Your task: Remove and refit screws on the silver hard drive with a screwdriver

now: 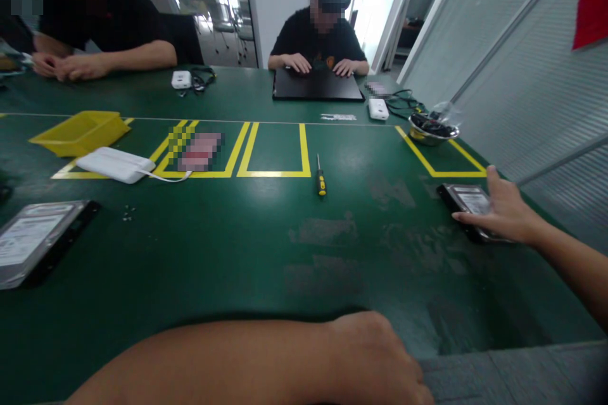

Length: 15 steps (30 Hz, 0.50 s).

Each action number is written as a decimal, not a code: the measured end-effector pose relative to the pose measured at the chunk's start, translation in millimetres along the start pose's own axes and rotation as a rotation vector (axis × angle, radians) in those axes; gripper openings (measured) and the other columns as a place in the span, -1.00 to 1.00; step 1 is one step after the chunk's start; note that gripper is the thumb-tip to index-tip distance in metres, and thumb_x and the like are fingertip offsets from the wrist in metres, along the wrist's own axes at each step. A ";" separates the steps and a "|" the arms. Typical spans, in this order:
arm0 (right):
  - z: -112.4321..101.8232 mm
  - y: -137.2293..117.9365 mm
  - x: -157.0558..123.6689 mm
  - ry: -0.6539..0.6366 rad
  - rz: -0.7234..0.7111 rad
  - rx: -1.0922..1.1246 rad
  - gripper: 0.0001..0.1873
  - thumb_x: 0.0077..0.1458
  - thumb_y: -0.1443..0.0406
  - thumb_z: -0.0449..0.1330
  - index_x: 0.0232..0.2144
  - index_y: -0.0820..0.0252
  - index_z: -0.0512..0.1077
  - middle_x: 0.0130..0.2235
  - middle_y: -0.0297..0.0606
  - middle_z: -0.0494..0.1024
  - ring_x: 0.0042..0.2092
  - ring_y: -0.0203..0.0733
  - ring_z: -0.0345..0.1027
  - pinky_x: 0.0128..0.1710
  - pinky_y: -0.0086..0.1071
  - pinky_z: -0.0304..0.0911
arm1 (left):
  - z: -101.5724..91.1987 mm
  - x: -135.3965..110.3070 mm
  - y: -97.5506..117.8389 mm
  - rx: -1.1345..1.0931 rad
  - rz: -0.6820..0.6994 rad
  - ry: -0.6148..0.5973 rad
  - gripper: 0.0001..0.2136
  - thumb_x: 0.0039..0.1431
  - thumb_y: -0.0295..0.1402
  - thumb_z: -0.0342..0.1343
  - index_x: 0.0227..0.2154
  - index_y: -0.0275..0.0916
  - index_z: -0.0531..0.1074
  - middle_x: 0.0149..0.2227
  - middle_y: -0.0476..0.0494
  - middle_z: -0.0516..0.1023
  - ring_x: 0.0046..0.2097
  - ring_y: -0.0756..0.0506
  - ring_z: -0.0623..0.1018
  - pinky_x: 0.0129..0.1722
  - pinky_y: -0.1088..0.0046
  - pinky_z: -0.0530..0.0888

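Note:
My right hand (513,212) is at the right side of the table, its thumb and fingers spanning a hard drive (470,199) with a white label and black edge. The drive lies at table level, and the hand covers its right part. Along the near edge of the table rests my left forearm, with my left hand (380,361) curled closed, knuckles up. Its fingertips are hidden, and no object shows in it. A second hard drive (35,234) lies at the far left. Between the two drives, a yellow-and-black screwdriver (321,180) points away from me.
Several small screws (128,213) lie beside the left drive. Beyond are a yellow bin (80,133), a white power bank (114,164) cabled to a blurred phone (200,152), and a metal bowl (433,133) of dark parts. Two people sit opposite, one touching a black panel (318,85).

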State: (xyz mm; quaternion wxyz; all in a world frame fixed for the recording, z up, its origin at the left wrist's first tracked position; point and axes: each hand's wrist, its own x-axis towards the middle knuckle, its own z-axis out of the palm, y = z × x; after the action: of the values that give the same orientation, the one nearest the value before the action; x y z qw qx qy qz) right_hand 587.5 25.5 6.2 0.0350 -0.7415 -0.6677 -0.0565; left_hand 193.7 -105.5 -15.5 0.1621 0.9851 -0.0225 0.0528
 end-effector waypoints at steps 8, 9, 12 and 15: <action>6.7 46.7 6.5 -0.027 0.085 -0.095 0.44 -0.19 -0.30 0.10 0.36 0.66 -0.32 0.31 0.42 0.06 0.29 0.50 0.05 0.21 0.03 0.15 | -1.1 0.5 -0.4 -0.005 -0.005 -0.019 -0.96 0.17 -0.40 0.18 -0.38 -0.16 0.51 -0.40 0.06 0.59 -0.41 -0.06 0.59 -0.68 0.34 0.28; 8.9 53.1 7.4 -0.019 0.078 -0.110 0.43 -0.18 -0.30 0.09 0.37 0.65 -0.32 0.32 0.40 0.07 0.29 0.48 0.06 0.20 0.02 0.16 | -1.0 0.5 -0.7 -0.008 -0.002 -0.015 -0.96 0.17 -0.41 0.17 -0.38 -0.16 0.51 -0.39 0.06 0.60 -0.40 -0.06 0.59 -0.68 0.35 0.28; 13.7 69.5 8.8 -0.011 0.050 -0.148 0.43 -0.19 -0.31 0.08 0.37 0.65 -0.30 0.33 0.37 0.07 0.31 0.42 0.04 0.25 -0.03 0.11 | 0.3 0.2 -1.8 -0.014 0.000 0.014 -0.97 0.15 -0.42 0.20 -0.38 -0.16 0.51 -0.40 0.05 0.60 -0.42 -0.05 0.59 -0.68 0.36 0.28; 15.7 78.7 9.0 0.012 0.057 -0.191 0.43 -0.23 -0.31 0.09 0.37 0.64 -0.22 0.35 0.30 0.08 0.32 0.35 0.05 0.27 -0.09 0.10 | 2.5 -0.5 -2.6 -0.017 0.007 0.025 -0.97 0.14 -0.42 0.21 -0.39 -0.16 0.51 -0.41 0.06 0.59 -0.43 -0.05 0.58 -0.68 0.36 0.27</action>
State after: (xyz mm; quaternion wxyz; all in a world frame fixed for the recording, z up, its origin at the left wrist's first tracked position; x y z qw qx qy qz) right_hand 667.3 28.0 -6.4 -0.0302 -0.7598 -0.6377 -0.1233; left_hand 193.5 -103.8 -18.7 0.1708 0.9828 -0.0243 0.0656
